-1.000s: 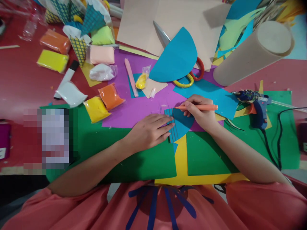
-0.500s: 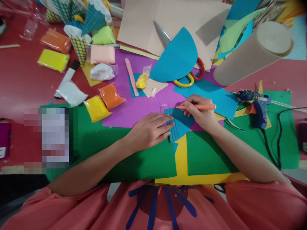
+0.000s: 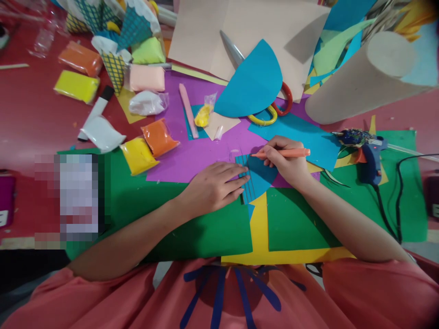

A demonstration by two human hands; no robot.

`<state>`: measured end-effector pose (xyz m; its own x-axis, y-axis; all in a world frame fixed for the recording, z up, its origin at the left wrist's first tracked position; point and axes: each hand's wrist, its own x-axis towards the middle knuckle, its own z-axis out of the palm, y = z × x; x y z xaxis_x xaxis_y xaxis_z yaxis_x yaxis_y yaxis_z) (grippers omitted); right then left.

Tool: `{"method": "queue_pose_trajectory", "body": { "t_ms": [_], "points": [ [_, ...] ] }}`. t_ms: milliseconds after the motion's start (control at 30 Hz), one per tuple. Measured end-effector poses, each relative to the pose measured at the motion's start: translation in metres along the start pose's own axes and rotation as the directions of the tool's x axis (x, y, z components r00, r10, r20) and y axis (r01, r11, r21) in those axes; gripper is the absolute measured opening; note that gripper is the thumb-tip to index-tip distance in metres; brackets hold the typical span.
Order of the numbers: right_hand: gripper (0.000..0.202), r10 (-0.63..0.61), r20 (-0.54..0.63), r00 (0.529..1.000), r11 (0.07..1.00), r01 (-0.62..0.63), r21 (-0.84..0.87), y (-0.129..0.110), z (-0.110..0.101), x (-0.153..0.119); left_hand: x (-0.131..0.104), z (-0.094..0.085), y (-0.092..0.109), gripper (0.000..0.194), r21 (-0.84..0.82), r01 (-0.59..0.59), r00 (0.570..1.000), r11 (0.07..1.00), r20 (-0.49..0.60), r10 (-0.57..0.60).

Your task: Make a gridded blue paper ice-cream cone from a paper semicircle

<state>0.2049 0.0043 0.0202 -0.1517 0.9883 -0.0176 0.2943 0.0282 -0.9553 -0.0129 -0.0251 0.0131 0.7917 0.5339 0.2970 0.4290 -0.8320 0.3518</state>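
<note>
Head view shows me the lined blue paper [image 3: 264,176] lying over the purple sheet [image 3: 192,157]. The left hand [image 3: 216,185] lies palm down on it, fingers slightly spread, I think against sliding; the right hand [image 3: 287,162] has its grip pinching the orange pen [image 3: 291,153], tip near the paper's upper edge. Beyond, a blue cut-out [image 3: 252,82] partly covers the scissors [image 3: 232,48]

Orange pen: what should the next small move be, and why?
Perhaps draw another line: the right hand holds the orange pen near the top edge of the blue piece, the left hand rests on it, and space beyond the drawn lines looks unmarked.
</note>
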Motion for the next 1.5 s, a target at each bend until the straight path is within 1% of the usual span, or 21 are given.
{"method": "queue_pose_trajectory", "body": {
  "t_ms": [133, 333, 667, 767, 867, 933, 1000, 1033, 1100, 1200, 1300, 1500],
  "points": [
    [0.022, -0.006, -0.006, 1.000, 1.000, 0.006, -0.006, 0.000, 0.000, 0.000, 0.000, 0.001, 0.000, 0.028, 0.010, 0.002, 1.000, 1.000, 0.001, -0.002],
    [0.023, -0.008, 0.012, 1.000, 0.999, 0.008, 0.032, -0.002, 0.001, 0.002, 0.001, 0.000, 0.000, 0.027, 0.010, -0.006, 1.000, 1.000, -0.009, 0.006],
    [0.022, -0.021, 0.024, 0.999, 1.000, 0.021, 0.004, -0.006, 0.002, 0.002, 0.000, 0.000, 0.000, 0.027, 0.031, 0.006, 1.000, 1.000, 0.009, -0.006],
    [0.022, 0.001, 0.042, 0.999, 1.000, -0.002, 0.009, -0.005, 0.001, 0.001, 0.001, 0.000, 0.000, 0.027, 0.040, 0.001, 1.000, 0.999, -0.005, -0.001],
    [0.020, 0.045, -0.004, 0.999, 0.997, -0.045, 0.067, -0.001, -0.001, -0.002, 0.001, -0.001, 0.001, 0.027, 0.036, 0.000, 1.000, 0.999, -0.007, 0.000],
    [0.022, 0.039, -0.073, 0.997, 0.994, -0.032, 0.101, 0.001, -0.002, -0.004, 0.000, 0.000, 0.001, 0.027, 0.040, 0.012, 1.000, 0.999, -0.004, -0.012],
    [0.025, 0.015, -0.110, 0.994, 0.995, -0.004, 0.096, 0.002, -0.002, -0.005, -0.001, 0.001, 0.000, 0.027, 0.050, 0.039, 0.999, 0.998, -0.009, -0.039],
    [0.025, 0.006, -0.102, 0.995, 0.997, 0.003, 0.083, 0.002, -0.002, -0.005, -0.002, 0.002, -0.001, 0.027, 0.057, 0.055, 0.998, 0.997, -0.012, -0.054],
    [0.025, -0.005, -0.048, 0.999, 0.999, 0.007, 0.041, 0.002, -0.001, -0.004, -0.003, 0.003, -0.001, 0.028, 0.066, 0.080, 0.997, 0.995, -0.012, -0.079],
    [0.026, -0.046, 0.024, 0.999, 0.999, 0.046, -0.013, 0.003, 0.000, -0.002, -0.003, 0.003, -0.002, 0.028, 0.071, 0.090, 0.996, 0.993, -0.003, -0.090],
    [0.027, -0.078, 0.034, 0.996, 0.996, 0.079, -0.037, 0.005, 0.000, -0.001, -0.003, 0.003, -0.002, 0.028, 0.074, 0.084, 0.996, 0.994, -0.004, -0.084],
    [0.027, -0.048, 0.027, 0.998, 0.996, 0.050, -0.070, 0.005, 0.000, -0.002, -0.002, 0.002, -0.001, 0.027, 0.102, 0.061, 0.998, 0.993, -0.024, -0.059]
  ]
}}
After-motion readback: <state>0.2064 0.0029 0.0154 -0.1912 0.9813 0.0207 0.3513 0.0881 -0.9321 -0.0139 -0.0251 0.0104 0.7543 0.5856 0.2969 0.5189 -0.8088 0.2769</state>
